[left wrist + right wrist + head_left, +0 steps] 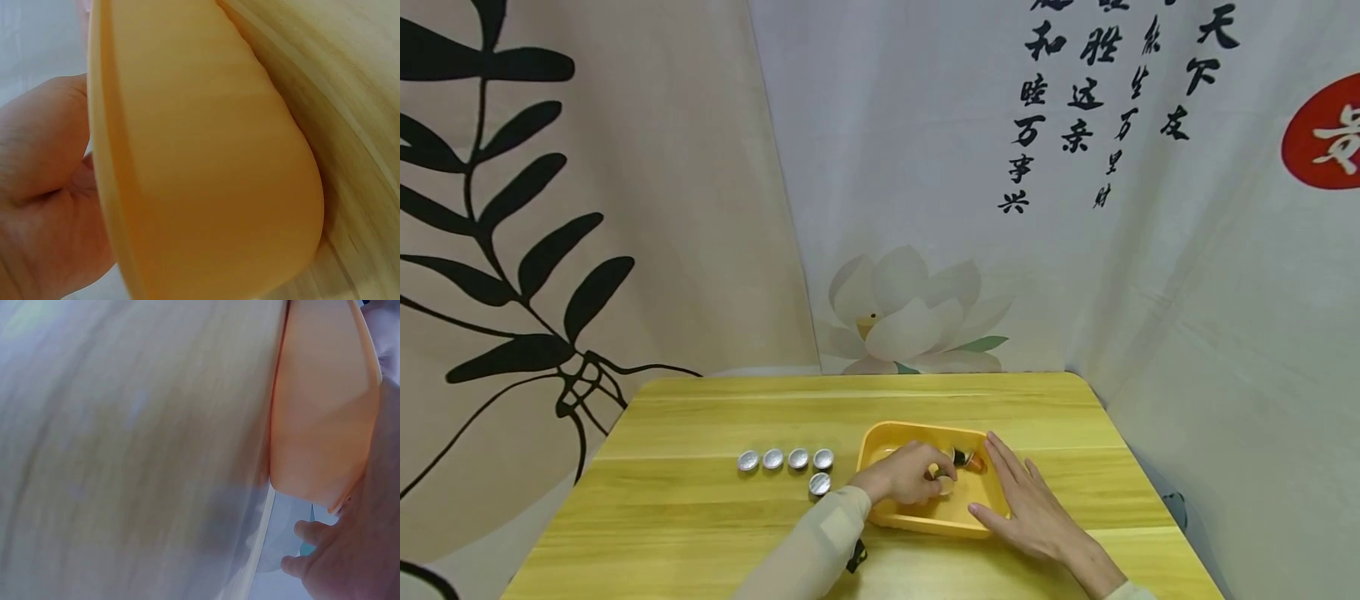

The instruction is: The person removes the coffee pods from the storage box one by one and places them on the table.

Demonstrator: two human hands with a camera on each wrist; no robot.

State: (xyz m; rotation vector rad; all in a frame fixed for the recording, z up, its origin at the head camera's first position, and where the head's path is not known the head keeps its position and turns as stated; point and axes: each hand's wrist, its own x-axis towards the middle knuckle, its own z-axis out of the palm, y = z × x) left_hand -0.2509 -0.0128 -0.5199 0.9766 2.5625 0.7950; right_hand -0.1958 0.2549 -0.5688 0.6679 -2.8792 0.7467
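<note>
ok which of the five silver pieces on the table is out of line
The silver piece closest to the left sleeve: it sits alone on the near side, while the other four form a row.

Blk leaf print [523, 192], wht lotus pic [917, 325]

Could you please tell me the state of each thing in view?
Yellow tray: upright, uncovered
Five silver discs: four lined up, one in front
Orange piece: in the tray
Left grip: in tray, fingers bent, hold unclear
Right grip: fingers straight, at tray's rim
</note>
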